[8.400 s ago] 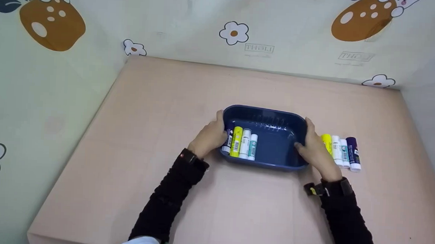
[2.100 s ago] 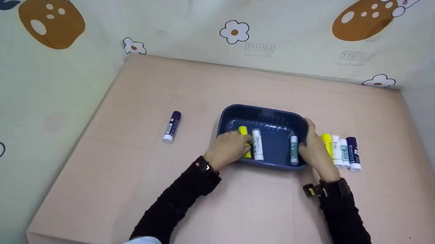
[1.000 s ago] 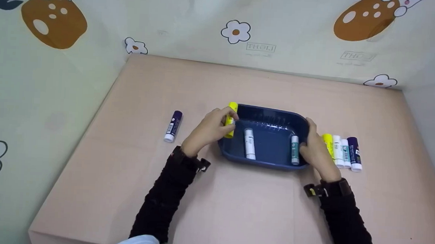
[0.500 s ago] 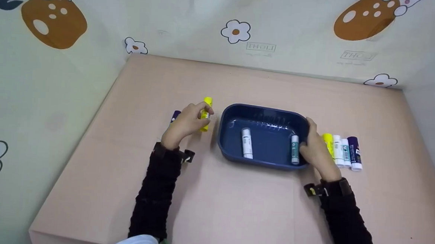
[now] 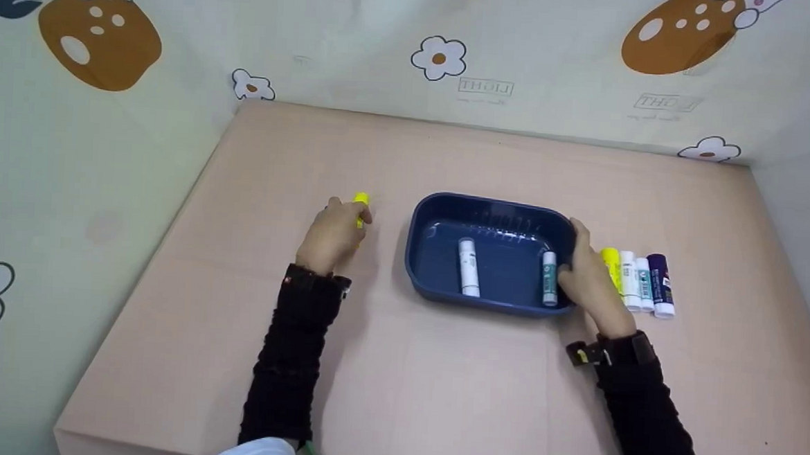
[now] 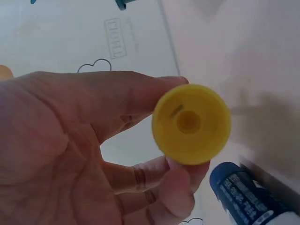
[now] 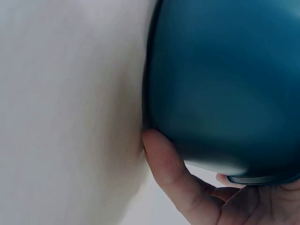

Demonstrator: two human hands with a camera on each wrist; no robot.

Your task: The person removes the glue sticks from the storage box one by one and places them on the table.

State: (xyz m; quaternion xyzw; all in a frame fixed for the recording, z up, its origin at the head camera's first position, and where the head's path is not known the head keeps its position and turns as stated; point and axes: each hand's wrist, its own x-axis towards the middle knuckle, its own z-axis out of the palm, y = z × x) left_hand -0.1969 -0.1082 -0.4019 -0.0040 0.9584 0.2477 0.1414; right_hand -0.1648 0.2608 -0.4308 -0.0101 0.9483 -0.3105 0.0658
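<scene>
My left hand [image 5: 332,236] pinches a yellow glue stick [image 5: 361,199], left of the dark blue tray [image 5: 487,305]. In the left wrist view the yellow stick's round end [image 6: 190,124] faces the camera between thumb and fingers, and a dark purple-blue glue stick [image 6: 239,194] lies close by on the table. That dark stick is mostly hidden behind the hand in the head view. My right hand [image 5: 592,289] grips the tray's right end, its thumb over the rim. Inside the tray lie a white glue stick [image 5: 469,269] and a teal one [image 5: 549,280], the teal near the right wall.
Right of the tray, beyond my right hand, a side-by-side row holds a yellow stick [image 5: 611,267], a white stick [image 5: 629,281], a white-and-teal stick [image 5: 643,285] and a dark purple stick [image 5: 660,286]. Patterned walls [image 5: 358,65] stand behind and beside the table [image 5: 438,389].
The dark stick went from tray to table at left. My left hand then lifted the yellow stick out and carried it left, lowering it beside that one. The teal stick shifted right inside the tray.
</scene>
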